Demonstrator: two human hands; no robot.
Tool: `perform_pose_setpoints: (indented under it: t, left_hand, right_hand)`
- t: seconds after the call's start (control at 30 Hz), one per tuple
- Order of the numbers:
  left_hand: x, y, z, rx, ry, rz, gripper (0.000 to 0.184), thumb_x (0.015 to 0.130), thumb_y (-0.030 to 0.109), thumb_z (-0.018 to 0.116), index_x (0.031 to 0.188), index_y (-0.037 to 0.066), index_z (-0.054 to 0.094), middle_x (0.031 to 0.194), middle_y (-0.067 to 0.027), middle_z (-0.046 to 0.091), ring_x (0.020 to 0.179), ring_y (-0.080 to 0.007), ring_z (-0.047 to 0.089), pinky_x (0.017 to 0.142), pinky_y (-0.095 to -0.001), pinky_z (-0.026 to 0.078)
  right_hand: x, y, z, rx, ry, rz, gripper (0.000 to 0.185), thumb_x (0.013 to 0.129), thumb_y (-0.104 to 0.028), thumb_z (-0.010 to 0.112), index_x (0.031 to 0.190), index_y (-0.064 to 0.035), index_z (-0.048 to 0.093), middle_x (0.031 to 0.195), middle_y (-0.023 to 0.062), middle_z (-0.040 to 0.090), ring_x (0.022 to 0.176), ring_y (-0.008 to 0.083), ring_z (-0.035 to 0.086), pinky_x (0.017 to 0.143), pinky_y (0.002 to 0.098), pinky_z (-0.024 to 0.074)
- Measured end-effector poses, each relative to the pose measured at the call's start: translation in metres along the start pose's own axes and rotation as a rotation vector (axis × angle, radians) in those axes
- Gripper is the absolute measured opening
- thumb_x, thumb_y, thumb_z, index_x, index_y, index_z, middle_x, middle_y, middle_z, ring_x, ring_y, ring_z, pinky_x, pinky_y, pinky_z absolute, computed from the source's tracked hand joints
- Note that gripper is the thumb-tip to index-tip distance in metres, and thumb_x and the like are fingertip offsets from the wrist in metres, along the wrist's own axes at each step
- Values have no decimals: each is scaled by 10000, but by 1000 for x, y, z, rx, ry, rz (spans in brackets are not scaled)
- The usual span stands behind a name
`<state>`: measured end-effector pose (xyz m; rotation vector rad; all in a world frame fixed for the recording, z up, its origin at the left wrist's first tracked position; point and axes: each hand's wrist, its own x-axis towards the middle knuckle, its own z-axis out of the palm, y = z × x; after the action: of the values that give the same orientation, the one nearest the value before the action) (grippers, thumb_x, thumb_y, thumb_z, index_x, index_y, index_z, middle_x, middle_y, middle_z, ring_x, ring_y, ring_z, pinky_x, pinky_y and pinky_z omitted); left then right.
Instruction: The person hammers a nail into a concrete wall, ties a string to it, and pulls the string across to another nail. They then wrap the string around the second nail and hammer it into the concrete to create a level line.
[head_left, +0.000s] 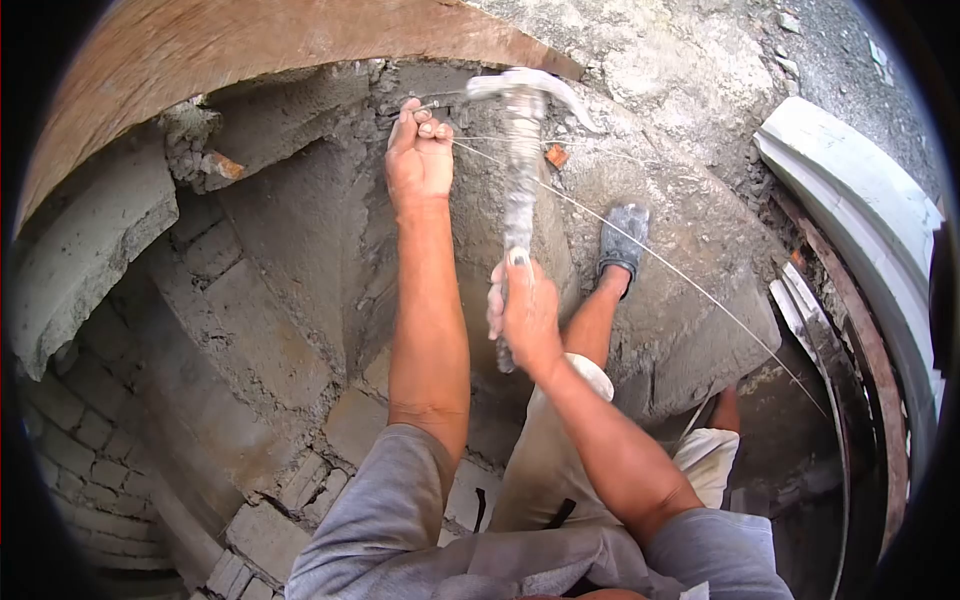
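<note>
My left hand (420,165) is raised near the wall's upper edge, its fingers pinched on a thin nail (428,106). In my right hand (525,310) is a claw hammer (522,170), gripped low on its worn, cement-smeared handle. The hammer's head is up, just right of the nail and apart from my left fingers; its claw points right. A thin string (680,270) runs from beside my left hand down to the lower right. The hammer handle is slightly blurred.
Rough concrete steps (290,240) curve around me, with brickwork (75,420) below left. A wooden board (280,45) arches overhead in view. An orange brick chip (556,155) lies near the hammer. My foot in a grey clog (625,240) stands on concrete. White moulding (850,170) lies right.
</note>
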<state>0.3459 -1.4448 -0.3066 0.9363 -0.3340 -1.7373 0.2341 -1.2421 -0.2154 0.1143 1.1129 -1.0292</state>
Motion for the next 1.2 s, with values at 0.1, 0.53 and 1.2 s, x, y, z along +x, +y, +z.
perform_pose_setpoints:
  t: [0.1,0.53,1.2]
  left_hand:
    - [1,3,0,12,27,15,281,915,90,635,1155,-8,527,857,-60,554,705,-146,499,704,-333,417]
    - [2,7,-6,-39,1,-20,256,908,85,638,1130,-3,547,837,-59,555,712,-150,505,718,-331,419]
    - [3,9,-4,-23,58,-11,288,898,74,647,1150,-7,534,847,-69,565,722,-162,522,719,-343,425]
  right_hand:
    - [-2,5,20,81,15,30,381,1021,-373,399,888,-30,498,575,18,461,416,119,443,370,274,381]
    - [11,-17,12,98,-53,224,352,1016,-375,449,871,-58,496,563,3,439,405,118,431,351,281,374]
    - [14,-23,1,-17,-80,235,442,1002,-461,439,847,-51,498,544,10,441,382,125,411,342,300,376]
